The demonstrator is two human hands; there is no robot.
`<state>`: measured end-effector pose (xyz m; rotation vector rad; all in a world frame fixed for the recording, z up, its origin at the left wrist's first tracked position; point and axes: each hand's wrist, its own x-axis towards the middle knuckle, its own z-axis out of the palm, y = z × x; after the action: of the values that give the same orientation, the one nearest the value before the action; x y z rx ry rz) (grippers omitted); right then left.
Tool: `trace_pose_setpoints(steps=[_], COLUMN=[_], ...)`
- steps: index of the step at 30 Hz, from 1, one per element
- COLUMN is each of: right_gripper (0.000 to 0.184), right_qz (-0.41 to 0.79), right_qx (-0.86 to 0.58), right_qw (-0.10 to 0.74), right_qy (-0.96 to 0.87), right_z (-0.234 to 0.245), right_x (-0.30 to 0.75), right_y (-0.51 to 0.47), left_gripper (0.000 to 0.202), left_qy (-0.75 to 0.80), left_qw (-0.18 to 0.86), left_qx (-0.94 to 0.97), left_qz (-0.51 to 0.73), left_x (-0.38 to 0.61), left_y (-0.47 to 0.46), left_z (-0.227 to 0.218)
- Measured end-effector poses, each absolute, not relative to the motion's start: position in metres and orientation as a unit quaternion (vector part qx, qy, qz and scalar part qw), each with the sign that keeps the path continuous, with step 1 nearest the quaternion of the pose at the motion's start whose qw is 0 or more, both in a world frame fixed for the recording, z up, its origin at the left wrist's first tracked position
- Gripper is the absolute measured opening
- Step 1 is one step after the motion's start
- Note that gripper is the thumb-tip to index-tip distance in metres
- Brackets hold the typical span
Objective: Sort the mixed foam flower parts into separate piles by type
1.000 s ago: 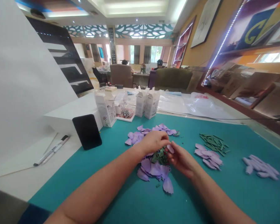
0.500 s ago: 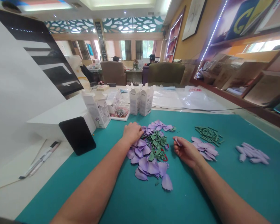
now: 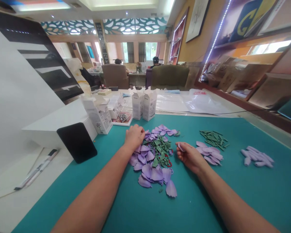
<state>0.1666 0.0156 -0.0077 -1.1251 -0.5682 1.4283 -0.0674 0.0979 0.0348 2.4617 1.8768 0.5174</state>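
Note:
A heap of loose purple petals (image 3: 157, 174) lies on the green mat, with small green leaf-like pieces (image 3: 161, 149) and a few red bits (image 3: 169, 163) in its middle. My left hand (image 3: 134, 137) rests at the heap's upper left edge, fingers curled down against the petals; its fingertips are partly hidden, so what they hold cannot be made out. Right of the heap, my right hand (image 3: 190, 157) is closed in a pinch on one purple petal (image 3: 181, 147). Just beyond that hand is a smaller pile of pale purple petals (image 3: 211, 153).
Green sticks (image 3: 213, 139) and pale purple tapered pieces (image 3: 257, 156) lie to the right on the mat (image 3: 199, 200). Open white boxes (image 3: 149, 105) and a small tray (image 3: 122, 122) stand at the back. A black tablet-like panel (image 3: 77, 142) leans at left, near pens (image 3: 36, 170).
The whole view has shifted slightly, so things sit a little further left. My hands keep nearly the same places by the heap, the right one still pinching the petal.

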Motion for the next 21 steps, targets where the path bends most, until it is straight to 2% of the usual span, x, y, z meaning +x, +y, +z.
trace_pose_setpoints(steps=[5,10,12,15,18,21], right_gripper=[0.021,0.032,0.028,0.017,0.025,0.028], right_qz=[0.659,0.733,0.741,0.728,0.682,0.572], right_qx=[-0.460,-0.376,-0.362,-0.371,-0.419,-0.494], right_qw=[0.548,0.497,0.484,0.487,0.507,0.540], right_qy=[-0.233,-0.273,-0.294,-0.309,-0.319,-0.370], right_z=[-0.002,0.001,0.000,0.000,0.005,0.012], right_x=[0.158,0.149,0.148,0.151,0.161,0.185], right_y=[0.009,-0.001,-0.002,-0.002,0.001,0.008], left_gripper=[0.017,0.015,0.016,0.017,0.017,0.017], left_qy=[0.442,0.321,0.310,0.310,0.320,0.368], left_qw=[0.057,0.015,0.001,0.025,0.075,0.118], left_qx=[0.858,0.923,0.930,0.928,0.914,0.882], left_qz=[0.257,0.210,0.199,0.206,0.236,0.271], left_x=[-0.043,-0.007,-0.001,-0.002,-0.014,-0.033], left_y=[0.070,0.029,0.021,0.024,0.038,0.059], left_z=[0.048,0.039,0.034,0.033,0.041,0.050])
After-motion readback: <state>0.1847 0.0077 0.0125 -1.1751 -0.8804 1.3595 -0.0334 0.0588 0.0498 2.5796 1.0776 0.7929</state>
